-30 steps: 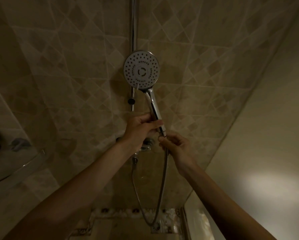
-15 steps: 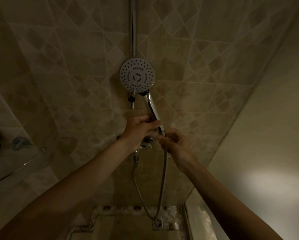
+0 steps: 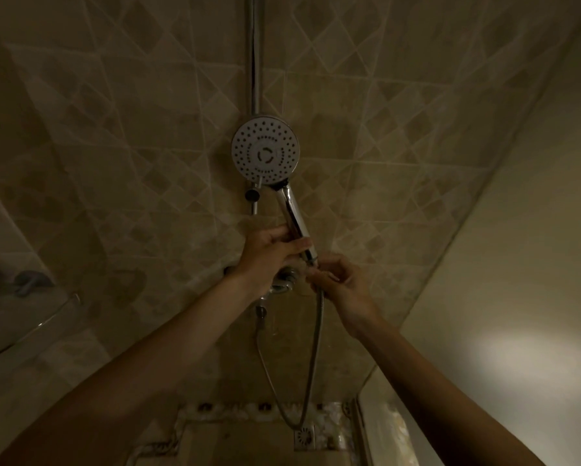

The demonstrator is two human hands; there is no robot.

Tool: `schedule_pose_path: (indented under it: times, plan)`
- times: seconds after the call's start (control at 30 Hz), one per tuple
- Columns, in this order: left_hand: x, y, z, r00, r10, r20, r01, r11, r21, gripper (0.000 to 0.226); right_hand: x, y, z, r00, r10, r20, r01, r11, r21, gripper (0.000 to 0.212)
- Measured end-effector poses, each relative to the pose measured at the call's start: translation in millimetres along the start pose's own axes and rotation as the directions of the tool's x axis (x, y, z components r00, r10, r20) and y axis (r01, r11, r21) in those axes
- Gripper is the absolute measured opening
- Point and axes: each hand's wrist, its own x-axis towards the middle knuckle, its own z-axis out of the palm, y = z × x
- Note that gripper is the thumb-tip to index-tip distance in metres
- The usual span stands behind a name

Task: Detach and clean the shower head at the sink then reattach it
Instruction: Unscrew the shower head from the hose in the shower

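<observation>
A round chrome shower head (image 3: 265, 150) faces me in front of the tiled wall, its shiny handle slanting down to the right. My left hand (image 3: 269, 252) is wrapped around the lower part of that handle. Just below it, my right hand (image 3: 339, 280) pinches the nut where the metal hose (image 3: 316, 348) meets the handle's end. The hose hangs in a loop down toward the floor and back up to the tap (image 3: 284, 280), which my left hand partly hides.
A vertical chrome rail (image 3: 256, 55) with a dark slider knob (image 3: 252, 195) runs up the wall behind the head. A floor drain (image 3: 305, 438) lies below. A glass shelf (image 3: 30, 317) sticks out at the left, and a plain wall (image 3: 518, 264) closes the right side.
The shower head has shifted slightly left and lower in view as the camera moved. Both hands keep their grips at the handle's end, with the right fingers working at the hose joint.
</observation>
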Motion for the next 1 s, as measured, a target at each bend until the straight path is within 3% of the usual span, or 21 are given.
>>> schedule_pose_path:
  times: [0.1,0.2,0.27,0.4,0.6,0.77,0.9,1.0]
  plan:
    - [2,-4,1,1.0,0.008,0.001,-0.008,0.999,0.039,0.026,2,4,1,0.998,-0.045,-0.042,0.042,0.997,-0.063,0.024]
    - [5,-6,2,1.0,0.012,-0.011,-0.011,0.998,0.055,0.024,2,4,-3,0.998,0.01,0.069,-0.006,0.998,-0.063,0.016]
    - [6,-6,1,1.0,-0.001,-0.019,0.002,0.998,0.064,0.024,2,3,-5,0.986,0.073,0.152,-0.07,0.997,-0.023,0.023]
    - [6,-8,0,1.0,-0.01,-0.008,0.011,0.998,0.06,0.018,3,2,-11,0.982,0.106,0.157,-0.105,0.994,-0.01,0.03]
    - [9,-14,4,0.999,-0.018,-0.049,0.021,0.998,0.052,0.016,3,9,-10,0.997,0.064,-0.047,-0.061,0.997,0.047,0.028]
    - [9,-20,10,0.995,-0.03,-0.093,0.035,0.998,0.05,0.022,3,16,-3,0.992,0.006,-0.126,-0.007,1.0,-0.012,0.025]
    - [10,-18,7,0.994,-0.032,-0.109,0.039,0.997,0.064,0.021,4,16,-8,0.998,0.048,0.041,-0.048,0.999,-0.007,0.012]
    - [9,-17,4,0.997,-0.022,-0.08,0.027,0.998,0.063,0.017,5,14,-12,0.979,0.123,0.163,-0.139,0.986,0.088,0.028]
